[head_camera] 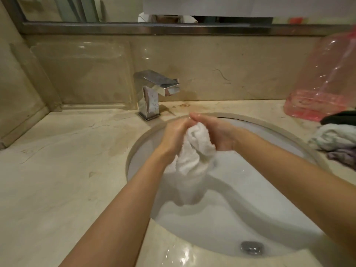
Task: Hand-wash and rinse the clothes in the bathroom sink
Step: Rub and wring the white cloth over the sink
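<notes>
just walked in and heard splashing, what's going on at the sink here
A person is hand-washing a white cloth over the bathroom sink. The left hand and the right hand press it between them, its lower end hanging down into the basin. No water shows coming from the tap. More clothes wait in a pile on the counter to the right, beside a pink plastic bag.

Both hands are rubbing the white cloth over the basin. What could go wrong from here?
1. The white cloth, squeezed between left hand and right hand, may drip past the sink onto the already wet counter.
2. The right forearm could nudge the clothes pile beside the rim.
</notes>
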The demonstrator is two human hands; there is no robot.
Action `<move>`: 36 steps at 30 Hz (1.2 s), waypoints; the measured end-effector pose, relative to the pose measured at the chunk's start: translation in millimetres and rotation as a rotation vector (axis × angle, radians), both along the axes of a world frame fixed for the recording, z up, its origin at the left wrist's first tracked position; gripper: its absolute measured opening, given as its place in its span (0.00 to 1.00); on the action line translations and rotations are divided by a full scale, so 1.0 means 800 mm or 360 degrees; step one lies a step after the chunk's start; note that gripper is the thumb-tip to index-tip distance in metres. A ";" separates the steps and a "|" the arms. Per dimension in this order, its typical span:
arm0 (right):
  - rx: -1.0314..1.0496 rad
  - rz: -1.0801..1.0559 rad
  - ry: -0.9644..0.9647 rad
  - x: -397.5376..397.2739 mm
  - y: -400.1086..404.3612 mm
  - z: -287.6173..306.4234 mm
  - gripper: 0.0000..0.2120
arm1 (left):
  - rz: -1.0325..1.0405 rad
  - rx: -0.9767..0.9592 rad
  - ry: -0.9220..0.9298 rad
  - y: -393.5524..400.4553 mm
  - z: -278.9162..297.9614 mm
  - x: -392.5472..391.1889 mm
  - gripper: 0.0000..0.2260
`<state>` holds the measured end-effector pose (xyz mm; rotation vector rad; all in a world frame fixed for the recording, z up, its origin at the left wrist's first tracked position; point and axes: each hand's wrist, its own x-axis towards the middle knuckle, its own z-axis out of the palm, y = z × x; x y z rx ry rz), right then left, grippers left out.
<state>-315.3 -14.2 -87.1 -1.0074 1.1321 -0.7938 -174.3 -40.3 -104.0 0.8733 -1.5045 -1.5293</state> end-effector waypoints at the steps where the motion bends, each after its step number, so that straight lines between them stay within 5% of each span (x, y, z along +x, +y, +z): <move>1: 0.0060 0.0117 -0.0123 -0.006 0.014 -0.009 0.25 | -0.0141 -0.0132 -0.0056 0.006 0.000 0.000 0.10; 4: 0.0186 0.0357 -0.0406 -0.025 0.049 -0.041 0.35 | -0.0396 -0.0358 -0.0139 0.020 -0.001 0.001 0.11; 9: 0.0199 0.0662 -0.0616 -0.033 0.076 -0.086 0.43 | -0.0245 -0.0280 0.0062 0.023 -0.003 -0.002 0.09; 14: 0.0081 0.0357 -0.0846 0.004 0.080 -0.080 0.45 | -0.0106 -0.0214 0.0272 0.032 -0.001 -0.007 0.19; 19: -0.0090 -0.0101 -0.0272 0.028 0.083 -0.062 0.17 | 0.0010 -0.0438 0.0049 0.042 -0.005 -0.020 0.11; 21: -0.0218 -0.0195 0.0147 0.027 0.082 -0.058 0.16 | 0.0137 -0.0556 -0.0081 0.046 -0.007 -0.027 0.10; 24: -0.0239 -0.0474 0.0735 0.032 0.080 -0.061 0.11 | 0.0435 -0.0330 -0.0126 0.044 -0.024 -0.047 0.07; 28: -0.0077 -0.0580 0.1340 0.047 0.078 -0.082 0.07 | 0.0624 -0.0150 -0.0594 0.030 -0.058 -0.063 0.13; 32: -0.0073 -0.0807 0.1354 0.043 0.076 -0.095 0.03 | 0.0450 -0.0355 -0.1020 0.019 -0.058 -0.081 0.17; 36: -0.0132 -0.1086 0.1174 0.030 0.075 -0.100 0.07 | 0.0176 -0.0784 -0.1672 0.011 -0.034 -0.112 0.08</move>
